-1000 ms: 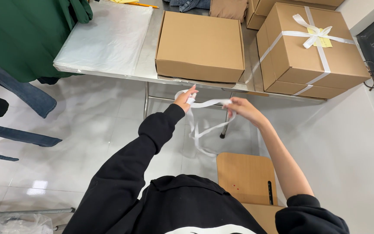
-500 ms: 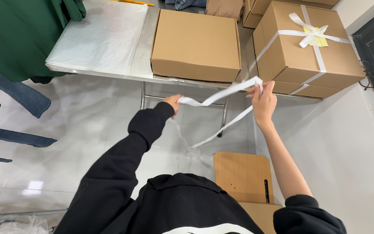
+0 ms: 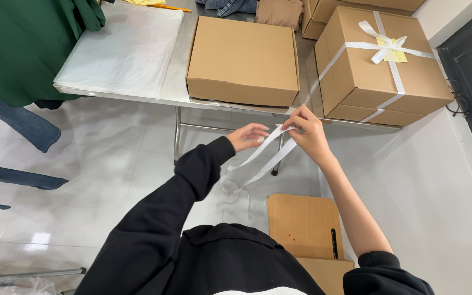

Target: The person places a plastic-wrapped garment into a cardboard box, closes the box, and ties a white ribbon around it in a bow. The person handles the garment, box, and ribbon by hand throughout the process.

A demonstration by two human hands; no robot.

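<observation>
White floor tiles (image 3: 110, 164) and a pale wall (image 3: 443, 180) fill most of the view, with a metal surface (image 3: 177, 82) standing across the top. Green cloth (image 3: 17, 49) hangs at the far left, with denim pieces (image 3: 12, 117) below it. On the surface lies a clear plastic sheet (image 3: 121, 49), and just right of it sits a plain closed box (image 3: 242, 60). Further right, a larger box (image 3: 383, 65) is tied with white band and a bow on top, a yellow slip under the bow. A wooden chair (image 3: 304, 226) stands on the floor near the person's right arm.

Both arms reach out below the surface edge; the left is in a black sleeve (image 3: 181, 202), the right is bare to above the elbow. A white ribbon (image 3: 271, 155) runs between the hands, in front of the surface's legs and well below the plain box. The right hand (image 3: 307, 134) has its fingers pinched together on the ribbon's upper end. The left hand (image 3: 248, 135) is loosely curled with fingers slightly apart, the ribbon passing across its fingertips. From the hands, two strands slant down to the left and end in a loose loop hanging above the floor.
</observation>
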